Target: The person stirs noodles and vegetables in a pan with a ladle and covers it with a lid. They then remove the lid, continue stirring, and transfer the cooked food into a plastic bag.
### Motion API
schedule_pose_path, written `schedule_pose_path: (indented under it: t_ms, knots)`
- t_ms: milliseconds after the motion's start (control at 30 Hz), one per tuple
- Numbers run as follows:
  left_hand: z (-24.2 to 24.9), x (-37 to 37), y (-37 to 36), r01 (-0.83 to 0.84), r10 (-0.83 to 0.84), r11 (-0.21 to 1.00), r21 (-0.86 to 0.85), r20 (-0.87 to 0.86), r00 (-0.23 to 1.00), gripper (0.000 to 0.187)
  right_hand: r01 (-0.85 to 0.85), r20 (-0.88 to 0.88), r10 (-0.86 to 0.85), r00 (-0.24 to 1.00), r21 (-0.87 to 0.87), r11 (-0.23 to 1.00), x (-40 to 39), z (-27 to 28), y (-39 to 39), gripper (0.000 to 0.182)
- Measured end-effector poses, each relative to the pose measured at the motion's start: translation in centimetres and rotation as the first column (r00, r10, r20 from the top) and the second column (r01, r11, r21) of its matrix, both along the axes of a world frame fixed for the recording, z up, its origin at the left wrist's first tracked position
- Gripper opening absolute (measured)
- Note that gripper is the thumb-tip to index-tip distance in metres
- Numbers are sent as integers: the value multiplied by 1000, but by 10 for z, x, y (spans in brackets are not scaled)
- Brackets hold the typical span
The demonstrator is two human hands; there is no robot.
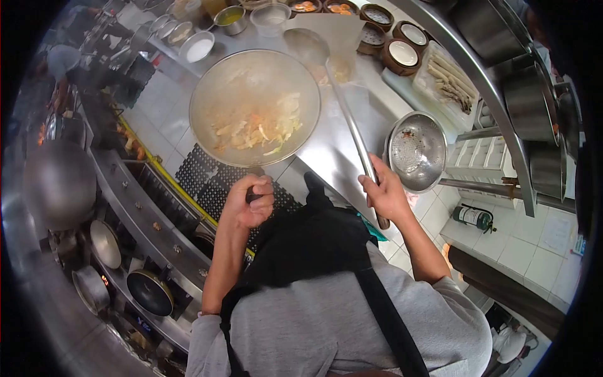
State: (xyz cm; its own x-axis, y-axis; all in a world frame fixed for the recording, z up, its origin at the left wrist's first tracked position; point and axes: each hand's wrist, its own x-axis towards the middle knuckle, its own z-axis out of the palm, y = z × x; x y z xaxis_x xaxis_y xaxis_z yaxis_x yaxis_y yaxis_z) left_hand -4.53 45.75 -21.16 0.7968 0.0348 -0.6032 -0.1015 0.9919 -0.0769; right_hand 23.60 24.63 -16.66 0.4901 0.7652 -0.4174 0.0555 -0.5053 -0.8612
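A large round wok (pixel 235 81) is held out in front of me, its handle gripped in my left hand (pixel 251 200). Steam hangs over the sliced, pale and orange food (pixel 257 131) lying in its lower part. My right hand (pixel 384 191) is wrapped round the long metal handle of a ladle (pixel 308 45). The ladle's bowl is up and right of the wok, over the steel counter. Just right of my right hand, a perforated metal strainer (pixel 411 154) has small dark bits inside.
Bowls (pixel 197 47) and round containers (pixel 402 54) stand along the counter's far side, near a tray of long pale items (pixel 447 78). Stoves with pans (pixel 151 293) are at left. A co-worker (pixel 63 61) stands far left, another person (pixel 510 342) lower right.
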Motion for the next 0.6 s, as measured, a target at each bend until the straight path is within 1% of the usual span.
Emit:
schedule_pose_path:
  t_ms: [33,67,133,167,200,267,300,333,400,433,467,533,567,600]
  knots:
    - [-1,-3,-2,5,-5,1000,4,8,1000,9,-48,-63,49,997,15,999,-5,4,-1,56]
    - [-3,-7,-4,13,-13,1000,8,19,1000,9,-55,-64,55,996,16,998,-10,5,1,56]
    - [-6,-17,-9,15,-15,1000,5,35,999,9,-217,66,215,974,29,976,-19,6,10,57]
    - [-7,-22,-13,22,-22,1000,9,58,998,9,-264,187,257,948,9,965,-23,-10,13,57]
    - [-7,-27,-16,24,-25,1000,15,80,996,9,-282,182,275,944,15,959,-28,-21,18,57]
    - [-5,-37,-24,-6,5,999,35,41,999,9,-389,409,326,852,80,918,-38,-34,30,59]
    - [-6,-42,-27,-1,-1,999,43,36,999,4,-421,336,403,851,-19,907,-43,-23,36,58]
    - [-7,-47,-30,7,-9,999,52,34,999,0,-438,335,418,845,-17,899,-49,-14,38,58]
    - [-12,-56,-35,-15,14,998,62,19,1000,1,-559,422,565,709,-152,815,-57,-3,37,58]
    - [-15,-60,-38,-20,18,997,80,15,1000,2,-615,490,598,634,-148,774,-59,-2,33,59]
    - [-18,-65,-40,-24,23,995,99,11,1000,2,-626,492,607,624,-151,765,-58,0,25,59]
    - [-20,-77,-43,-56,55,993,105,17,998,2,-661,589,660,467,-263,703,-47,5,3,59]
    - [-21,-84,-45,-75,74,991,107,18,997,3,-675,590,670,450,-266,688,-40,11,-6,59]
    - [-21,-90,-48,-98,97,989,107,21,995,3,-692,599,688,409,-288,662,-33,21,-13,59]
